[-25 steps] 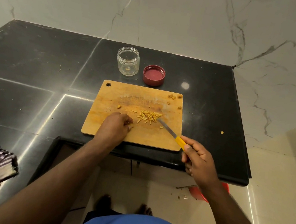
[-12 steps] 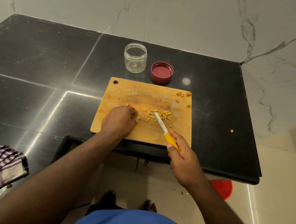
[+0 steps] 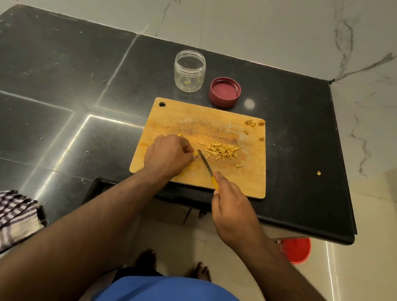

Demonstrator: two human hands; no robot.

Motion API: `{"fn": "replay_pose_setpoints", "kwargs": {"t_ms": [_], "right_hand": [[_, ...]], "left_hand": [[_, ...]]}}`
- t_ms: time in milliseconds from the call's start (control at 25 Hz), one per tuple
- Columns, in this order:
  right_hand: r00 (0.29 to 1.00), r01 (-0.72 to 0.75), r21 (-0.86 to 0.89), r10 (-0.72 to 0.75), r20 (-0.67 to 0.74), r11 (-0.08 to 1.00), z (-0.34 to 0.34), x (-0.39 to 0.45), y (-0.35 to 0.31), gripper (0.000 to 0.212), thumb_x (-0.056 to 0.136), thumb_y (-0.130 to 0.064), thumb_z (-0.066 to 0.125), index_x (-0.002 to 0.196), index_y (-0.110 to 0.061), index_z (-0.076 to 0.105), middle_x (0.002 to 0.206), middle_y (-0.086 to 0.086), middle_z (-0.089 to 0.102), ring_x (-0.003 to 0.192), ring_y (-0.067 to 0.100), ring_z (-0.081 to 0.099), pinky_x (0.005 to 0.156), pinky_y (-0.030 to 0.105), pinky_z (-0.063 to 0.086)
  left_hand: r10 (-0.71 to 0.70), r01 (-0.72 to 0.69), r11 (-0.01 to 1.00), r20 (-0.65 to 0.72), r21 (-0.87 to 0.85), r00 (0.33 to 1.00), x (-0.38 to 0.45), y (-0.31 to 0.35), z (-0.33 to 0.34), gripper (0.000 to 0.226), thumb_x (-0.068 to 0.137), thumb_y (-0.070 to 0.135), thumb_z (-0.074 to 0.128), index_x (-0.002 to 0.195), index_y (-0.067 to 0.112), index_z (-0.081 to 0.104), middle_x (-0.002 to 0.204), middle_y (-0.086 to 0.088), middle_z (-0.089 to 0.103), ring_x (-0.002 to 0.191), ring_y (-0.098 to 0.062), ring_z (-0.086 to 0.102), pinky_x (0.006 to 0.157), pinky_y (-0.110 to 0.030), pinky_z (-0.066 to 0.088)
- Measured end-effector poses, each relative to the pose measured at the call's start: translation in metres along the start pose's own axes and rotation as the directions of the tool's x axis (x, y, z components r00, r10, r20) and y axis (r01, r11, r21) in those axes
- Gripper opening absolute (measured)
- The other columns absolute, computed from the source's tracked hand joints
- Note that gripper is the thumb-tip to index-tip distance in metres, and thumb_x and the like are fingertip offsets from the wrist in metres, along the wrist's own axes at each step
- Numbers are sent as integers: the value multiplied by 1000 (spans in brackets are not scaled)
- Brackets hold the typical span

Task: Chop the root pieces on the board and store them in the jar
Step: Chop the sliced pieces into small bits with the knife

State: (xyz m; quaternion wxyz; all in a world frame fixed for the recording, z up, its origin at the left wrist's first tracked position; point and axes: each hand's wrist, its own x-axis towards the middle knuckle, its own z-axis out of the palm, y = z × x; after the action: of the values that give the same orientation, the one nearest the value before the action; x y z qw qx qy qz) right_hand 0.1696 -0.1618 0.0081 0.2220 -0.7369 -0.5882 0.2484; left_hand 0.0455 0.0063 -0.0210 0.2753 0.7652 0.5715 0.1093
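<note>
on the board the left hand pinches a root piece; the right hand grips the knife just beside it. cut sticks lie nearby (jar open, behind).

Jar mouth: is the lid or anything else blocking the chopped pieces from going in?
Nothing visible does. The jar stands open and upright on the counter behind the cutting board; its red lid lies beside it to the right, not on it. The chopped pieces sit on the board with bare board and counter between them and the jar.
</note>
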Motion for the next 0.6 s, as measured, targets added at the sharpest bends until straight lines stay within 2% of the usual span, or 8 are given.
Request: {"fn": "replay_pose_setpoints", "kwargs": {"t_ms": [160,320,440,600], "right_hand": [[1000,4,-35,-4,4,999,4,0,-6,51,104,-21,36,154,-21,24,114,-2,50,89,12,51,75,27,45],[999,43,-148,-38,39,988,6,5,-10,50,102,-15,32,152,-12,27,128,10,52,98,23,53,80,34,47],[999,7,-179,1,47,984,8,2,-12,54,99,-17,29,152,-16,25,120,12,55,100,28,56,82,39,49],[1000,-2,-142,3,12,990,6,-17,-13,51,100,-16,32,151,-16,29,122,8,55,96,23,57,77,34,50]], "left_hand": [[20,-20,1000,1,-11,1000,2,-5,3,19,87,42,73,102,30,78,102,8,73,102,-17,60,82,-45,57],[20,-20,999,-1,-32,1000,4,-7,4,18,86,42,74,100,31,78,100,8,73,99,-17,62,80,-43,58],[16,-16,999,-9,-36,1000,4,-8,6,17,86,42,73,97,31,78,97,9,73,98,-16,62,78,-43,58],[22,-23,999,-7,-35,1000,5,-9,6,17,86,41,73,98,31,78,98,8,72,98,-16,61,78,-43,58]]}}
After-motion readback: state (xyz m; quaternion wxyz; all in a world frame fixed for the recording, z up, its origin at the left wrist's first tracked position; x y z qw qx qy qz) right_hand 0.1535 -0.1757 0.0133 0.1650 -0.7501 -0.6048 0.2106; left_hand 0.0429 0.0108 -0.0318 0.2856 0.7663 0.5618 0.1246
